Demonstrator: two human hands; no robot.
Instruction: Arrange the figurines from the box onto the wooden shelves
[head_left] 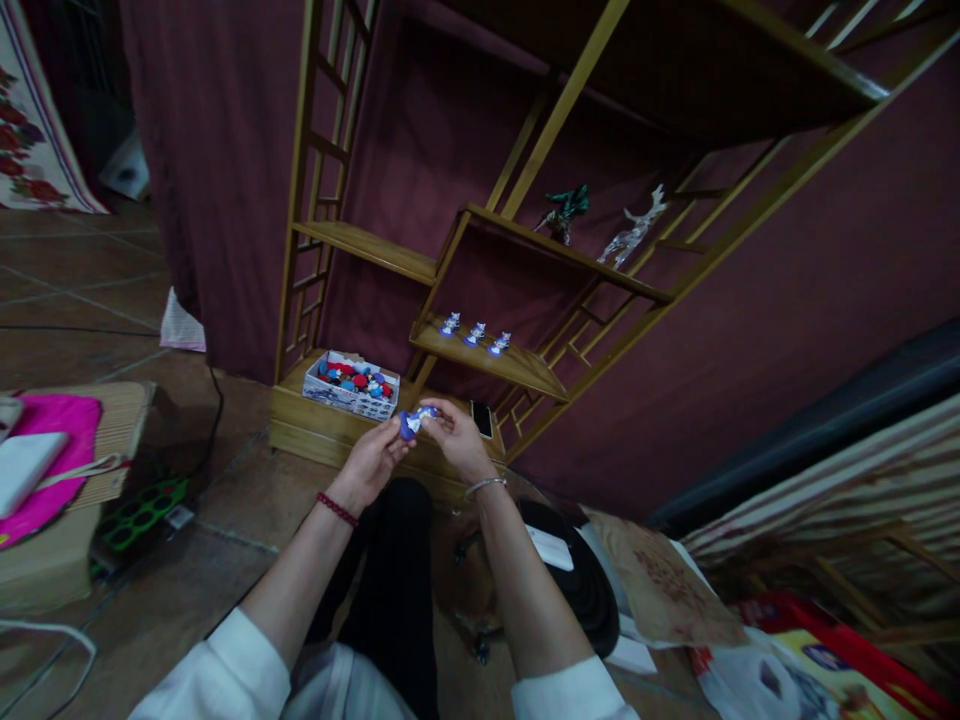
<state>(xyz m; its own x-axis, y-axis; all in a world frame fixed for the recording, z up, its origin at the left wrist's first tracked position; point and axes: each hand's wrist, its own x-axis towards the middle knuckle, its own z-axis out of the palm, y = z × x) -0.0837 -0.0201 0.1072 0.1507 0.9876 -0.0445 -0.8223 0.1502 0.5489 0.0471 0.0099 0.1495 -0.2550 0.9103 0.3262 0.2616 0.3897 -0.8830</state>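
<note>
Between my two hands is a small white and purple figurine (415, 423), tipped onto its side. My left hand (373, 458) pinches its purple base. At its other end, the fingers of my right hand (456, 440) are closed on it. Three similar figurines (475, 334) stand in a row on a low wooden shelf (517, 367) beyond my hands. Left of them, a patterned box (341, 397) full of small red, blue and dark pieces rests on the cabinet's bottom ledge.
A dark phone (482, 419) lies on the ledge behind my right hand. Higher up stand a green ornament (564, 212) and a clear deer figure (634, 228). At left is a table with a pink cloth (56, 450); at right, a round black object (581, 590).
</note>
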